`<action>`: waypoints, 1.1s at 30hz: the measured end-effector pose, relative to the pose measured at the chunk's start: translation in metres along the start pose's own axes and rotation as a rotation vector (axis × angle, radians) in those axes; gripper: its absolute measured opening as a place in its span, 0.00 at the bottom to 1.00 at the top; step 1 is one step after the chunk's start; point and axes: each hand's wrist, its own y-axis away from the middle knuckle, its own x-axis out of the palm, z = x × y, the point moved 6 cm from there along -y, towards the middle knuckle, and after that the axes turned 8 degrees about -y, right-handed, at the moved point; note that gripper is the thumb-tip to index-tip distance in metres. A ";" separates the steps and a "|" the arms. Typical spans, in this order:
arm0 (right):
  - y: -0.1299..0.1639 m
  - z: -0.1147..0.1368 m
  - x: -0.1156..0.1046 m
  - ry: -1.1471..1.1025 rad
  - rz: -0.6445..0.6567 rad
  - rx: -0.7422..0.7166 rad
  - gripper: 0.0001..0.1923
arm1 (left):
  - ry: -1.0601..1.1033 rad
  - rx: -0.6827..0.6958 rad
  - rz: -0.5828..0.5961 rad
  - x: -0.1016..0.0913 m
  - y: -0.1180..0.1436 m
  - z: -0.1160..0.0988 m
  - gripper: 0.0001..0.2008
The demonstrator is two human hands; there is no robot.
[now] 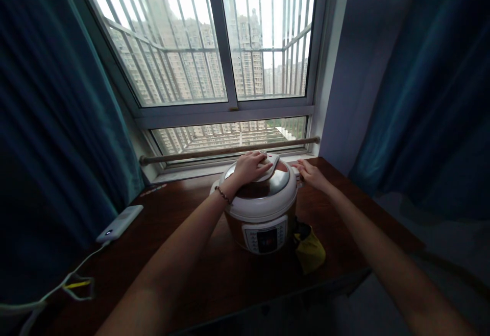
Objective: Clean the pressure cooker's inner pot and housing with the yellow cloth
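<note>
A white and brown electric pressure cooker point(264, 207) with a shiny lid point(281, 178) and a front control panel stands upright on the dark wooden table. My left hand point(250, 167), a beaded bracelet at its wrist, lies over the lid handle point(272, 162) with its fingers curled round it. At the cooker's right edge, my right hand point(311, 175) grips the side handle point(296, 173), fingers bent and partly hidden. The lid sits on the cooker's body. Close by its lower right is a small yellow and black cloth item point(311, 250), whose kind I cannot make out.
On the left of the table point(184, 218) lies a white power strip or box point(120, 223) with a white cable point(78, 269) leading off. Behind the cooker runs a horizontal rod point(229, 150) before a barred window. Blue curtains point(57, 96) hang at both sides.
</note>
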 end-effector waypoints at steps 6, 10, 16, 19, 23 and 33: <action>0.005 -0.020 0.004 -0.209 -0.080 -0.067 0.32 | -0.010 0.038 0.009 -0.001 0.001 0.000 0.22; 0.007 -0.035 0.007 -0.346 -0.161 -0.048 0.36 | -0.026 0.027 0.028 -0.001 0.001 0.000 0.21; 0.014 -0.037 0.002 -0.154 -0.408 0.001 0.37 | -0.117 -0.030 0.051 -0.002 -0.001 -0.006 0.22; 0.019 -0.034 0.001 -0.094 -0.532 0.050 0.38 | -0.156 -0.066 0.057 -0.003 -0.001 -0.008 0.22; 0.019 -0.039 0.010 -0.350 -0.459 0.130 0.35 | -0.165 -0.082 0.052 -0.004 -0.001 -0.010 0.21; 0.014 -0.057 0.016 -0.606 -0.361 0.196 0.35 | -0.244 -0.390 0.003 0.005 -0.001 -0.014 0.28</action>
